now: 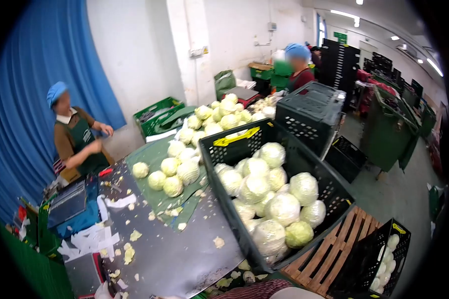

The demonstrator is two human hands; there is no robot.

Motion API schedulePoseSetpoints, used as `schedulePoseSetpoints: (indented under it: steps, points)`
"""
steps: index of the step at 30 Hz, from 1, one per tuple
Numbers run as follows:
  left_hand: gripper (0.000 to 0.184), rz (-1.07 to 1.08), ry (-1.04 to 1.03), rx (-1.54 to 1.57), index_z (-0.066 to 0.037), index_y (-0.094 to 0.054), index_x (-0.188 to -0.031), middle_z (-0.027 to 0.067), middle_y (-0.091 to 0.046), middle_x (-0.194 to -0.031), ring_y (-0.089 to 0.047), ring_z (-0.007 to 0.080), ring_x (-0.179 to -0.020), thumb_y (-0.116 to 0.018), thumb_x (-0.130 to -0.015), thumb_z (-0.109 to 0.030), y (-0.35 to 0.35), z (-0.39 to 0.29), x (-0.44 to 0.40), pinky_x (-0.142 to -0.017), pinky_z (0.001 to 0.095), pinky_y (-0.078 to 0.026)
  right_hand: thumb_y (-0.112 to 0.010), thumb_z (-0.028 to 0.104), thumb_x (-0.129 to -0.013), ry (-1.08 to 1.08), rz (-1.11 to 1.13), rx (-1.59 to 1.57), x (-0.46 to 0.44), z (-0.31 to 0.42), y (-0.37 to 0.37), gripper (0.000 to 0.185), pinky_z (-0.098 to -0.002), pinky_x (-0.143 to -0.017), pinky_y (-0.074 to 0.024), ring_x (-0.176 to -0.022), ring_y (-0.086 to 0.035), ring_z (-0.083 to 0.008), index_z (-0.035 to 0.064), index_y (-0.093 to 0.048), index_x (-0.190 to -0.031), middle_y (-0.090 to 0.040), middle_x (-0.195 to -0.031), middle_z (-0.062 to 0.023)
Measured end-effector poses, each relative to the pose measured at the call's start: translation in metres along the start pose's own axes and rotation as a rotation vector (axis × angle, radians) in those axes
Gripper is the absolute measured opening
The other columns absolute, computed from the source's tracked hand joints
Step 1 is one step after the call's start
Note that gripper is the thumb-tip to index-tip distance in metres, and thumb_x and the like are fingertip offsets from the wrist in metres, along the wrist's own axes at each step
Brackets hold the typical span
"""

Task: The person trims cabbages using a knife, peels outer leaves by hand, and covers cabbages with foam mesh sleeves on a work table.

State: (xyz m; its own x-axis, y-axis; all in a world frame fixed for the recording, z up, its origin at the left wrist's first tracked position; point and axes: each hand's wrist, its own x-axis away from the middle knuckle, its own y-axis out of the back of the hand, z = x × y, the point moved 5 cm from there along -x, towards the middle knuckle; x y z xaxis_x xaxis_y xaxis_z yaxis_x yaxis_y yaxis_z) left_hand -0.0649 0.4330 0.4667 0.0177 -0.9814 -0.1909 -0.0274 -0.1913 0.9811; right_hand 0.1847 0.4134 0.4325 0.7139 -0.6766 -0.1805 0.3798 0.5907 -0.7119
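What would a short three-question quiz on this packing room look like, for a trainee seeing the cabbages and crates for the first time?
1. Multiple choice: what colour is the handle on the far side of the big dark crate of cabbages?
a) red
b) yellow
c) white

2. True or false: nothing lies on the green cloth spread over the table.

3. Fill in the blank: the worker by the curtain wears a ____ cap.

Key: 1. b. 2. False; several cabbages sit on it. 3. Blue.
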Motion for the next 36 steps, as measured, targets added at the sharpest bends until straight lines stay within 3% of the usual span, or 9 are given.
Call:
schedulePoseSetpoints:
  steps: [4, 10, 11, 16, 19, 22, 27, 32, 36]
  points:
    - [0.064, -0.03, -0.386, 0.693, -0.007, -0.046, -0.134, 0.017, -0.059, -0.119, -0.055, 0.0303, -0.111, -0.068, -0.074, -0.007, -0.025, -0.199, -0.084, -0.094, 0.0449, -0.044, -0.063, 0.016, -0.087, -0.001, -0.437, 0.377, 0.094, 0.167, 0.014, 0.024, -0.0318, -0.069, -0.0519, -0.076, -0.063, -0.0161, 0.0006, -0.061, -0.105, -0.065, -0.084, -0.0074]
    - [0.068, 0.593, -0.584, 1.638, 0.004, -0.046, -0.128, 0.0137, -0.062, -0.112, -0.062, 0.0208, -0.097, -0.069, -0.083, -0.042, -0.001, -0.399, -0.089, -0.086, 0.0328, -0.05, -0.066, 0.022, -0.086, 0.423, -1.022, 1.421, 0.188, 0.272, 0.045, 0.043, -0.0272, -0.071, -0.0511, -0.079, -0.065, -0.0143, 0.0059, -0.049, -0.121, -0.065, -0.088, -0.008]
    - [0.071, 0.619, -0.572, 1.75, 0.005, -0.045, -0.129, 0.0146, -0.062, -0.114, -0.062, 0.0228, -0.099, -0.065, -0.085, -0.048, 0.002, -0.415, -0.084, -0.087, 0.0344, -0.05, -0.062, 0.027, -0.087, 0.094, -1.085, 1.556, 0.176, 0.264, 0.036, 0.048, -0.0317, -0.066, -0.0517, -0.077, -0.065, -0.0228, 0.0061, -0.043, -0.126, -0.063, -0.082, -0.0134]
    - [0.039, 0.573, -0.168, 1.933, 0.004, -0.057, -0.112, 0.0169, -0.066, -0.1, -0.065, 0.0264, -0.091, -0.061, -0.091, -0.029, 0.003, -0.399, -0.076, -0.082, 0.0369, -0.053, -0.063, 0.021, -0.081, 0.447, -0.619, 1.848, 0.163, 0.253, 0.035, 0.05, -0.0412, -0.073, -0.0481, -0.087, -0.059, -0.0327, -0.0022, -0.049, -0.123, -0.057, -0.11, -0.0198]
    - [0.018, 0.425, 0.139, 1.374, 0.0, -0.06, -0.103, 0.013, -0.068, -0.082, -0.065, 0.022, -0.066, -0.057, -0.09, -0.013, -0.046, -0.302, -0.098, -0.062, 0.0341, -0.054, -0.062, -0.001, -0.07, 0.749, -1.542, 2.041, 0.29, 0.31, 0.025, 0.025, -0.038, -0.084, -0.0464, -0.091, -0.058, -0.0276, 0.0004, -0.061, -0.095, -0.061, -0.095, -0.0136]
    - [0.008, 0.104, 0.174, 0.773, -0.001, -0.062, -0.087, 0.0131, -0.066, -0.074, -0.062, 0.0222, -0.057, -0.059, -0.083, -0.008, -0.184, -0.15, -0.097, -0.055, 0.0353, -0.049, -0.048, 0.012, -0.09, 1.028, -2.142, 1.27, 0.437, 0.314, 0.097, 0.019, -0.0302, -0.078, -0.0453, -0.086, -0.055, -0.0158, 0.0018, -0.062, -0.098, -0.058, -0.091, -0.0043]
    - [0.037, 0.395, 0.522, 0.065, -0.001, -0.063, -0.102, 0.0167, -0.062, -0.105, -0.063, 0.0321, -0.089, -0.067, -0.067, -0.008, -0.241, -0.025, -0.053, -0.077, 0.0403, -0.05, -0.057, 0.036, -0.092, 0.542, -2.059, 0.015, 0.598, 0.184, 0.307, 0.036, -0.0303, -0.073, -0.0479, -0.082, -0.059, -0.0145, 0.0056, -0.065, -0.11, -0.063, -0.092, -0.0024]
    - [0.08, 0.098, 0.108, 0.24, 0.001, -0.036, -0.136, 0.0198, -0.036, -0.14, -0.032, 0.0376, -0.131, -0.071, -0.064, -0.009, -0.146, -0.151, -0.112, -0.105, 0.0438, -0.033, -0.057, 0.036, -0.092, 0.454, -2.063, -0.002, 0.598, 0.185, 0.332, 0.036, -0.0301, -0.074, -0.048, -0.083, -0.059, -0.0146, 0.0054, -0.065, -0.11, -0.063, -0.092, -0.0026]
    - [0.066, -0.092, -0.507, 0.574, -0.001, -0.048, -0.126, 0.0189, -0.043, -0.133, -0.042, 0.0343, -0.123, -0.073, -0.066, -0.011, 0.007, -0.364, -0.138, -0.101, 0.0414, -0.037, -0.057, 0.036, -0.092, 0.434, -2.077, 0.054, 0.6, 0.194, 0.333, 0.037, -0.03, -0.074, -0.0481, -0.083, -0.059, -0.0146, 0.0052, -0.065, -0.11, -0.063, -0.093, -0.0027]
